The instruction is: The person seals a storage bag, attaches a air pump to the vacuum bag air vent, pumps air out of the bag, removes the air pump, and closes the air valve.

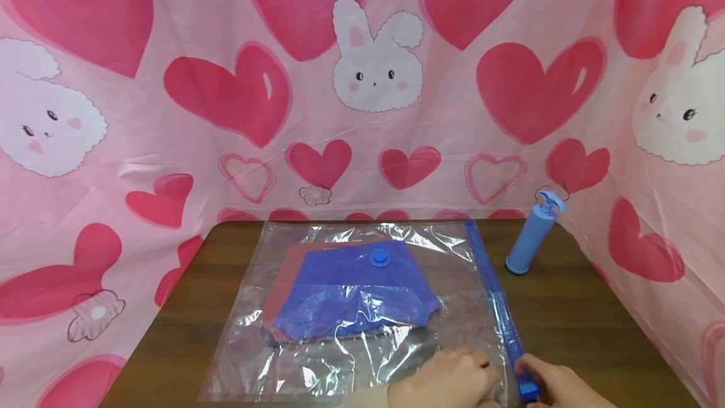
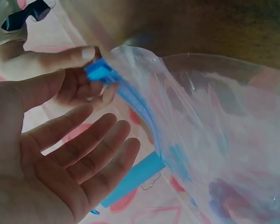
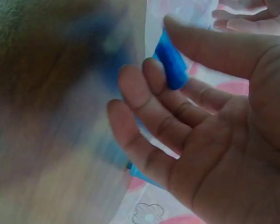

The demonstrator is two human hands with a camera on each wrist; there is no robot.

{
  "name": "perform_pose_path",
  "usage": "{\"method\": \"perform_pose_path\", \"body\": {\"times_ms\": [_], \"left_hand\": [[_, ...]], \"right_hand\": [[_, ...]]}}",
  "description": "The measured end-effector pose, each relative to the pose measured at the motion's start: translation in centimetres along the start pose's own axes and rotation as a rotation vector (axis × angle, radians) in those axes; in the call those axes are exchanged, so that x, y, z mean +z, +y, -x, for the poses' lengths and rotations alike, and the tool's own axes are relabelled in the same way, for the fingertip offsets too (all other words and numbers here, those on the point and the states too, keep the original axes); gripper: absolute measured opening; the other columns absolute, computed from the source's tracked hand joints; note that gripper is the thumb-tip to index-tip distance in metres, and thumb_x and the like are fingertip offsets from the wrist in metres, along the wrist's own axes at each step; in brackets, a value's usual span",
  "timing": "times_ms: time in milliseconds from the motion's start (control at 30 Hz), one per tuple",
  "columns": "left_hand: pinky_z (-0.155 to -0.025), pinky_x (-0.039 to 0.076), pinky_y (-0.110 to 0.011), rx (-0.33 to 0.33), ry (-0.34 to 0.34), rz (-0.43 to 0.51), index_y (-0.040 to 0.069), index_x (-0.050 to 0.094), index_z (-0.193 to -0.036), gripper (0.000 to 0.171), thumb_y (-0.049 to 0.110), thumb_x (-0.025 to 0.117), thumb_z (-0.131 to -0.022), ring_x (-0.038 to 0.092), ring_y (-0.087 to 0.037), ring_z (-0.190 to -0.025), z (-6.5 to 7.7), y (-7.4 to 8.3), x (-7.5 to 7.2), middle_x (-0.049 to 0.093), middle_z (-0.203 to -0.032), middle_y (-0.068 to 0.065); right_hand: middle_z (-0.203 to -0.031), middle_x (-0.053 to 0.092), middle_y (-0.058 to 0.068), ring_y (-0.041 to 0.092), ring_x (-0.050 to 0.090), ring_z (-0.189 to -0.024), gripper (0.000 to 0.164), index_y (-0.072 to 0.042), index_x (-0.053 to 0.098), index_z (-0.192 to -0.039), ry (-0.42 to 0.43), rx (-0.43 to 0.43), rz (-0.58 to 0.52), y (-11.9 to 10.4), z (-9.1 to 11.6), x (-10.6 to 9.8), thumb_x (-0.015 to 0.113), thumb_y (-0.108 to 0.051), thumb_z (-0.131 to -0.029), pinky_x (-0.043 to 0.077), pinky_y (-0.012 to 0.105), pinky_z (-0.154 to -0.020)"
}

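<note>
A clear vacuum storage bag (image 1: 470,326) lies flat, with a blue folded garment (image 1: 362,294) and a reddish one (image 1: 277,288) inside. Its round blue valve (image 1: 380,257) sits on top of the clothes. Along the bag's right side runs a blue zip seal (image 1: 494,294). My right hand (image 1: 561,383) pinches the blue slider clip (image 3: 171,63) between thumb and fingers at the seal's near end. Beside it, my left hand (image 1: 447,376) is over the bag's near right corner; in the left wrist view its fingers (image 2: 95,161) are spread loosely with nothing in the palm.
A blue hand pump (image 1: 532,238) stands on the brown wooden table (image 1: 572,313), right of the bag. Pink curtain fabric (image 1: 362,131) with hearts and rabbits hangs behind the table and along both sides.
</note>
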State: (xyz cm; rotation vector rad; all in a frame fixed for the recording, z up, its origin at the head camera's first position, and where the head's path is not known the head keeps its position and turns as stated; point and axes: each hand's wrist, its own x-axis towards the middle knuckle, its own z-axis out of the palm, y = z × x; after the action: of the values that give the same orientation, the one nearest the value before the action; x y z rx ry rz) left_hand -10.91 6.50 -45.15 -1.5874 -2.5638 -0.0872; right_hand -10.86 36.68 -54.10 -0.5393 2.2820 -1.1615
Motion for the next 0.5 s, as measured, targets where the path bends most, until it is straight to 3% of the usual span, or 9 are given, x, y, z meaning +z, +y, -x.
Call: {"method": "perform_pose_path", "body": {"times_ms": [100, 200, 333, 500], "left_hand": [[-0.072, 0.048, -0.015, -0.004, -0.007, 0.005, 0.030, 0.074, -0.118, 0.030, 0.052, 0.071, -0.098, 0.059, 0.004, -0.093, 0.0, 0.1, 0.1, 0.067, -0.108, 0.017], [-0.072, 0.049, -0.015, -0.011, -0.013, 0.007, 0.029, 0.074, -0.118, 0.029, 0.051, 0.070, -0.099, 0.060, 0.004, -0.093, 0.0, 0.2, 0.0, 0.067, -0.107, 0.016], [-0.068, 0.048, -0.013, -0.036, 0.013, 0.031, 0.028, 0.072, -0.113, 0.027, 0.051, 0.070, -0.099, 0.059, 0.005, -0.087, 0.1, 0.2, -0.4, 0.066, -0.101, 0.016], [-0.060, 0.044, -0.012, -0.093, 0.078, 0.067, 0.026, 0.072, -0.111, 0.027, 0.050, 0.073, -0.098, 0.055, 0.008, -0.078, -0.1, 0.3, -1.2, 0.062, -0.093, 0.016]], "right_hand": [[-0.090, 0.059, -0.019, 0.001, 0.054, -0.074, 0.030, -0.016, 0.060, -0.117, 0.063, -0.074, 0.135, -0.9, 0.1, -0.1, 0.077, -0.006, -0.093, 0.047, 0.024, -0.061], [-0.087, 0.056, -0.020, -0.001, 0.050, -0.071, 0.026, -0.009, 0.062, -0.114, 0.140, -0.122, 0.241, -4.4, 0.5, -0.2, 0.075, 0.001, -0.093, 0.046, 0.025, -0.059], [-0.086, 0.057, -0.020, -0.002, 0.049, -0.070, 0.018, 0.000, 0.064, -0.112, 0.215, -0.184, 0.265, -8.2, 1.2, -0.3, 0.072, 0.002, -0.097, 0.047, 0.025, -0.057], [-0.088, 0.064, -0.017, -0.001, 0.055, -0.071, 0.020, 0.001, 0.067, -0.112, 0.370, -0.334, 0.319, -9.5, 1.1, 0.0, 0.072, 0.008, -0.093, 0.051, 0.024, -0.058]]}}
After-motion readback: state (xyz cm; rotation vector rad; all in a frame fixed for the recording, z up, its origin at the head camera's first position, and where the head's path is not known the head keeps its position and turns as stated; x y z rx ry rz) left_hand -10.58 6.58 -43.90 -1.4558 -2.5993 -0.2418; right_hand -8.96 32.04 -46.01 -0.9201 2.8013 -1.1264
